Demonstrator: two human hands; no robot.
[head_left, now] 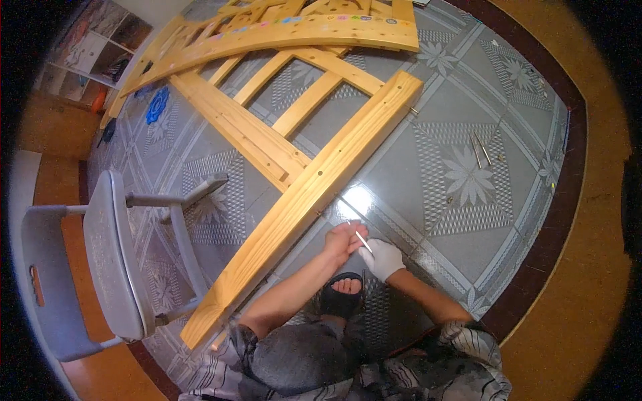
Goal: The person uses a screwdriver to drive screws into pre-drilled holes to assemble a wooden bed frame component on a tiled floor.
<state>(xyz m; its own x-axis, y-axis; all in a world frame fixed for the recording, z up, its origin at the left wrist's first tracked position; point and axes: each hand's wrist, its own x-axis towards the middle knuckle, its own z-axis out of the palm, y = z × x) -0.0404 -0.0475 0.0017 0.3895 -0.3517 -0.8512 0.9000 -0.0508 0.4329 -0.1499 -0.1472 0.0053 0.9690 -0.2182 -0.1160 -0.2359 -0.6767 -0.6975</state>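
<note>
My bare left hand [342, 240] is closed, fingers curled at the upper part of a thin silvery metal rod [363, 241]. The rod slants down to my right hand [384, 259], which wears a white glove and is closed at the rod's lower end; its fingertips are partly hidden. Both hands are close together above the tiled floor, just right of a long pale wooden beam [319, 172]. The beam has several dark holes along its top. A bolt [414, 111] sticks out of its far right side.
Slatted wooden panels [301, 123] join the beam, with a curved board [281, 33] lying across them. Two thin metal rods [481, 151] lie on the floor to the right. A grey folding chair [117, 254] stands at left, near a blue plastic piece [157, 105]. My sandalled foot [344, 294] is below my hands.
</note>
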